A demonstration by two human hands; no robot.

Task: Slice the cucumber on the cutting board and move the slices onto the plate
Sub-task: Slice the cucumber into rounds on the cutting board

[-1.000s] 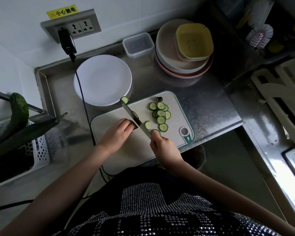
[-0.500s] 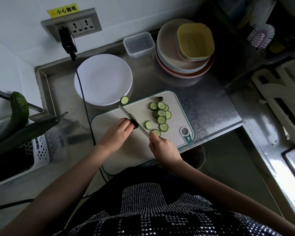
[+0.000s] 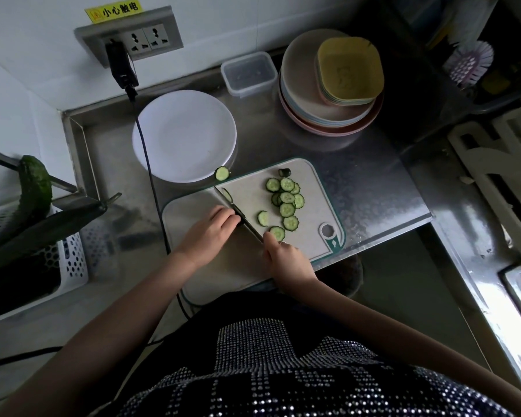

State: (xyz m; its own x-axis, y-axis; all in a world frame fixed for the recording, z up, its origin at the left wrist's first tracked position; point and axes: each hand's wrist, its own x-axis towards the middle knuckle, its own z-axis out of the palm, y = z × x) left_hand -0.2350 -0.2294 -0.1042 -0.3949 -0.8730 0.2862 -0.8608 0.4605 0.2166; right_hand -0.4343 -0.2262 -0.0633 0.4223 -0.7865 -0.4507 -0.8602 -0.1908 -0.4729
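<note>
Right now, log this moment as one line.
step: slicing | right hand: grips knife | left hand: steadies cucumber, mostly hidden | slices: on cutting board | plate: no slices

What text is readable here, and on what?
"小心触电": yellow sticker on the wall above the socket panel.
Embossed mark on the top yellow dish: too faint to read.
Nothing legible on the cutting board, plate or black plug.
</note>
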